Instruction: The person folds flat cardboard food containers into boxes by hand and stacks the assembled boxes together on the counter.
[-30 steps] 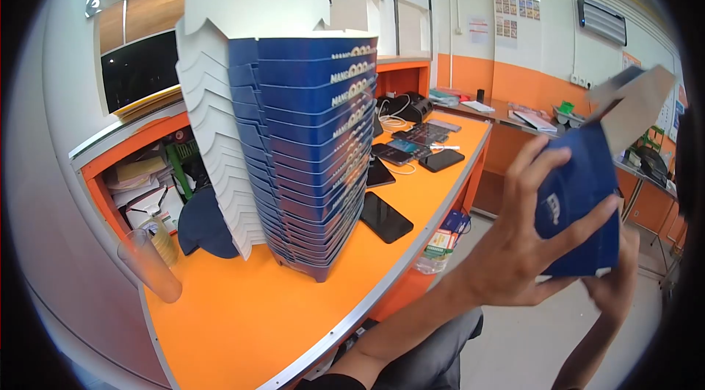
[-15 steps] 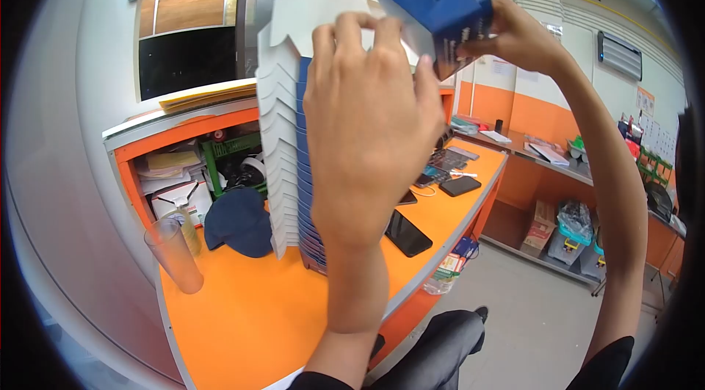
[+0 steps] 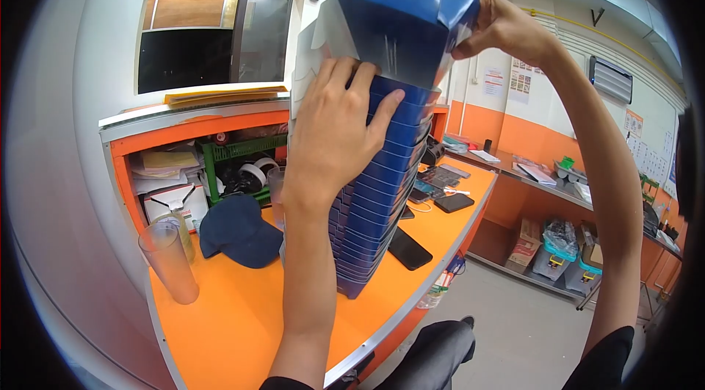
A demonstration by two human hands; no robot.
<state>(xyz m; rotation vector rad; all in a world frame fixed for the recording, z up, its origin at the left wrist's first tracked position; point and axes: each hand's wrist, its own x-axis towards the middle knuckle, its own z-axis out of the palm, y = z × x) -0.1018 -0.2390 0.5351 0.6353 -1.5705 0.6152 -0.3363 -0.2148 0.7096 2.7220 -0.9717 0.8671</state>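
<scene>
A tall stack of nested blue cardboard boxes point(image 3: 374, 203) with pale flaps stands on the orange table point(image 3: 235, 338). My left hand point(image 3: 338, 118) grips the top of this stack, fingers curled at the upper rim and thumb along a blue face. Above it, my right hand point(image 3: 507, 30) holds a single blue cardboard box point(image 3: 407, 12) by its right side. That box's closed end faces up and its lower end meets the top of the stack; whether it sits inside is hidden. The right fingertips are partly hidden behind the box.
A dark cap point(image 3: 242, 232) and a clear tumbler point(image 3: 170, 261) stand left of the stack. Phones, including a black phone point(image 3: 409, 248), lie on the right. Behind are a shelf with papers point(image 3: 165, 166) and a green crate point(image 3: 242, 147). Bins point(image 3: 554, 258) stand under the far counter.
The box in my right hand has moved left and turned more upright, over the stack. My left hand has shifted left and down, uncovering the stack's blue faces. The view has turned slightly.
</scene>
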